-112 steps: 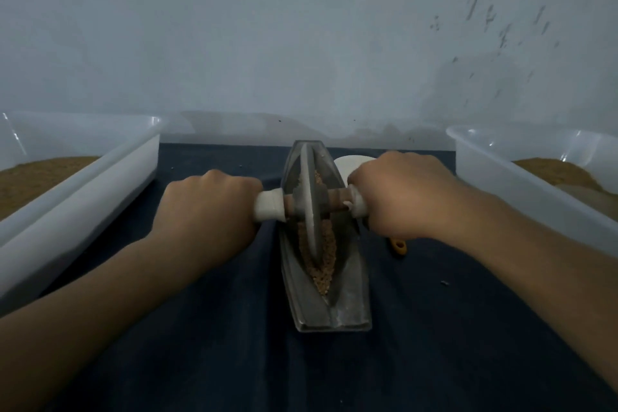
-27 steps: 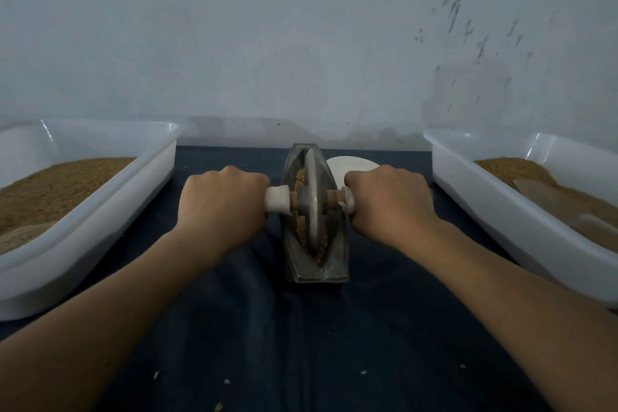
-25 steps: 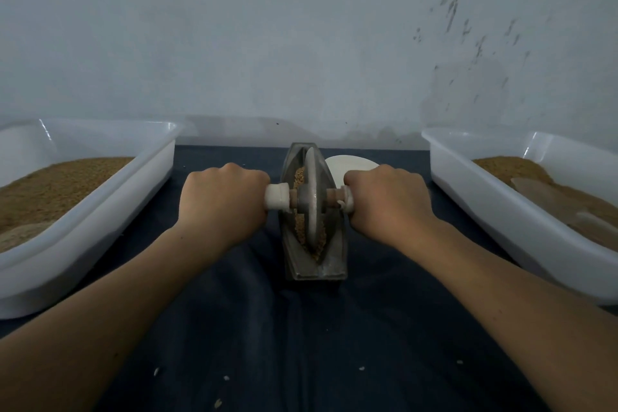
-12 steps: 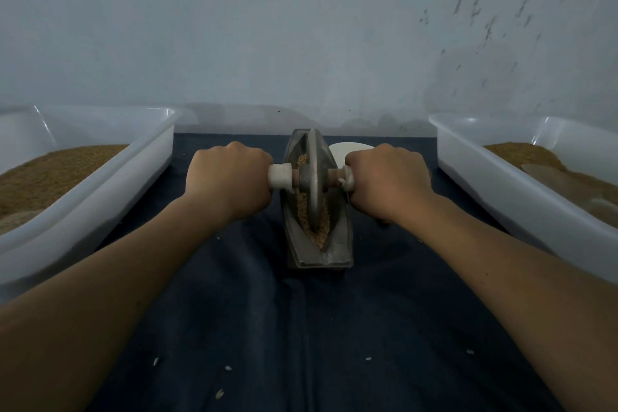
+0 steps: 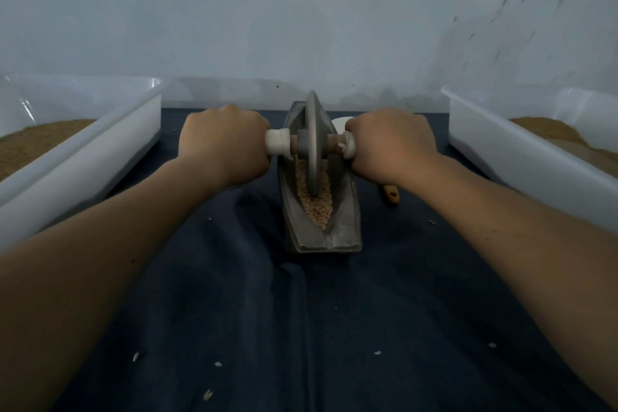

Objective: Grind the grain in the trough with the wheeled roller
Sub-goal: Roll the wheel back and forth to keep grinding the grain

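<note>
Wheeled roller [image 5: 313,144], centre frame, standing in trough [image 5: 344,221]; left hand [image 5: 224,147] and right hand [image 5: 389,144] each grip an axle handle. Grain [image 5: 316,202]: coarse and granular, so grinding judged unfinished. Surface: dark cloth [image 5: 301,328], stray kernels, flanked by white tubs [image 5: 133,130]. Backdrop: scuffed pale wall [image 5: 267,10].

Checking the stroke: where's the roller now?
Head view, centre: the roller sits toward the trough's far end, between left hand and right hand, grain exposed on its near side.
</note>
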The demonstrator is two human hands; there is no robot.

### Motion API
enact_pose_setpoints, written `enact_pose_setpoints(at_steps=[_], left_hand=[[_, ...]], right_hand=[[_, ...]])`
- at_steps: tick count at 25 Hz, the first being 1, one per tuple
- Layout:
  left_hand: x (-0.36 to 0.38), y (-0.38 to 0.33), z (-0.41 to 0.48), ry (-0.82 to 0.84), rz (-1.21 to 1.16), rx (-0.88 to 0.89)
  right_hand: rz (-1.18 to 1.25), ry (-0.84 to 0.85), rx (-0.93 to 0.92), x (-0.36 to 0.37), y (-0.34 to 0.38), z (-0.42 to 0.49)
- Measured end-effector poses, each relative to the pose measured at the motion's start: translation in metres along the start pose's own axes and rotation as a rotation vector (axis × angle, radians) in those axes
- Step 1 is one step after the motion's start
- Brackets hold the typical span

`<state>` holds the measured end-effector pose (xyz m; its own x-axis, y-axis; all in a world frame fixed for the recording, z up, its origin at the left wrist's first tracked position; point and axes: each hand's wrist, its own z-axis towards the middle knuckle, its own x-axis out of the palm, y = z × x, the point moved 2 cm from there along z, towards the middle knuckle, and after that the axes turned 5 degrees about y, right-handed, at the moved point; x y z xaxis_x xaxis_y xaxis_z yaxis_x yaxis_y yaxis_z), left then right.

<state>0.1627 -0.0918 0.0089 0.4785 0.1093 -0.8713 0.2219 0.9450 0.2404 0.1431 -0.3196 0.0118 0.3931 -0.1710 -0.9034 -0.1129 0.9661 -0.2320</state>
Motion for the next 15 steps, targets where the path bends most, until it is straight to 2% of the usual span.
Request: enact_pose_setpoints(at_steps=[15], left_hand=[[0.006,0.002,0.04,-0.01,0.054,0.062]], right_hand=[[0.068,0.166,-0.017,0.018,-0.016,0.03]])
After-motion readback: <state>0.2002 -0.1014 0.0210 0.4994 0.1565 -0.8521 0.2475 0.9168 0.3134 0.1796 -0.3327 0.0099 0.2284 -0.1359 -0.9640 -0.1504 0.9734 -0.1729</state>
